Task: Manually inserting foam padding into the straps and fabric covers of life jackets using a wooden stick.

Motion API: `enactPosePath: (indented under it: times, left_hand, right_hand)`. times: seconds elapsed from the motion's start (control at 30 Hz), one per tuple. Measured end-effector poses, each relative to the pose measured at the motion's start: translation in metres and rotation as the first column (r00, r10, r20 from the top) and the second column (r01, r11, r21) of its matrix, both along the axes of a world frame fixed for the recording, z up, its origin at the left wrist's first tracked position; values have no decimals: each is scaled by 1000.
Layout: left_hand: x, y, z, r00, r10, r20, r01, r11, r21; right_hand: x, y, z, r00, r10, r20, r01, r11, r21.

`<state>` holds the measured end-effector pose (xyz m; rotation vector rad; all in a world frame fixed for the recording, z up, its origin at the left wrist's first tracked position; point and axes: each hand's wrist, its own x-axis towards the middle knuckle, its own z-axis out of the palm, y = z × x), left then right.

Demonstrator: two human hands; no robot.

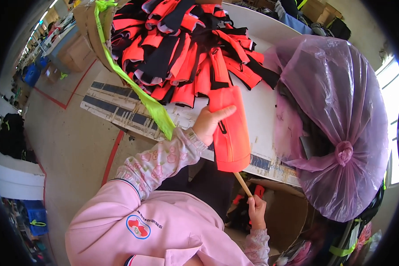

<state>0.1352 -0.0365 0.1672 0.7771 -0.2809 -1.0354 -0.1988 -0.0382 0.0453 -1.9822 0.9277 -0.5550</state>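
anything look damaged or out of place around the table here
Yes: the white table's front edge looks worn, with brownish streaks and scuffs breaking up its dark panels. A lime-green strip also trails untidily across that edge.

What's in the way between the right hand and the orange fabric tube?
Only the wooden stick, gripped by the right hand, spans the gap to the orange fabric tube; nothing else visible blocks it. The left hand touches the tube.
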Motion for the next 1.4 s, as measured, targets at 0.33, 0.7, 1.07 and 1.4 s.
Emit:
enactPosePath:
  times: [0.33, 0.7, 1.07, 1.4]
  left_hand:
    - [-42, 7, -15, 974, -164, 155, 159, 986, 39]
    - [-35, 8, -13, 984, -120, 132, 112, 992, 64]
    - [-42, 6, -32, 972, -207, 109, 200, 977, 75]
    - [-33, -15, -8, 1000, 2, 25, 0, 996, -92]
  right_hand:
    - [69, 15, 3, 988, -68, 139, 48, 988, 146]
    - [55, 4, 15, 997, -20, 78, 7, 986, 164]
    - [60, 10, 4, 993, -1, 121, -23, 981, 195]
    - [-137, -17, -10, 828, -516, -220, 449, 845, -291]
